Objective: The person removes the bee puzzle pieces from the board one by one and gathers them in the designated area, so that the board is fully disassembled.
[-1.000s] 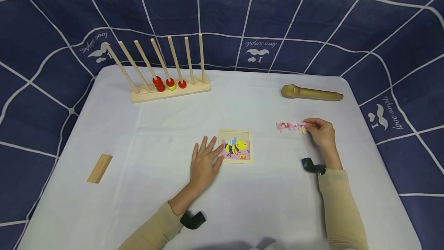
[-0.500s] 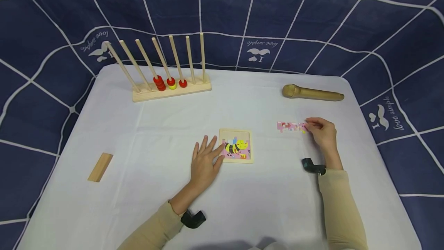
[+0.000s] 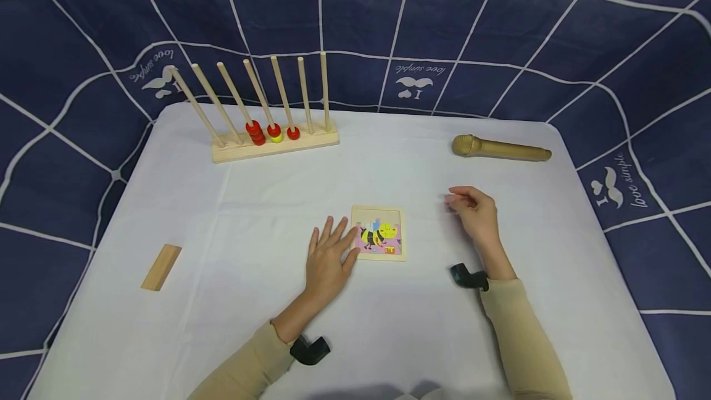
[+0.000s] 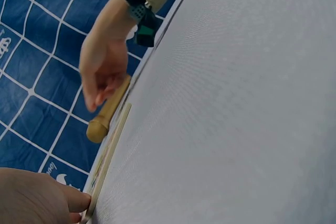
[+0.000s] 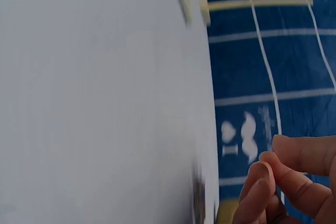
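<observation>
My left hand (image 3: 326, 264) lies with spread fingers at the left side of a square wooden puzzle tray (image 3: 403, 233). Its index finger and thumb touch the tray's edge. Inside, a bee picture on pink pieces (image 3: 373, 237) fills the lower part, while bare wood shows along the top. To the tray's right, my right hand (image 3: 476, 213) has thumb and fingers drawn together, with a small blurred bit of pink puzzle piece (image 3: 449, 199) at the fingertips. Most of that piece is hidden by the hand. In the right wrist view the fingertips (image 5: 260, 171) are pinched together.
A wooden counting rack (image 3: 278, 148) with several upright rods and red and yellow beads stands at the back left. At the back right lies a wooden toy microphone (image 3: 501, 148). One wooden block (image 3: 161, 267) rests at far left on the white-covered table (image 3: 250, 227).
My right hand has moved left, toward the tray. The pink strip of puzzle pieces no longer shows where it lay; only a bit appears at the fingertips. My left hand stays put.
</observation>
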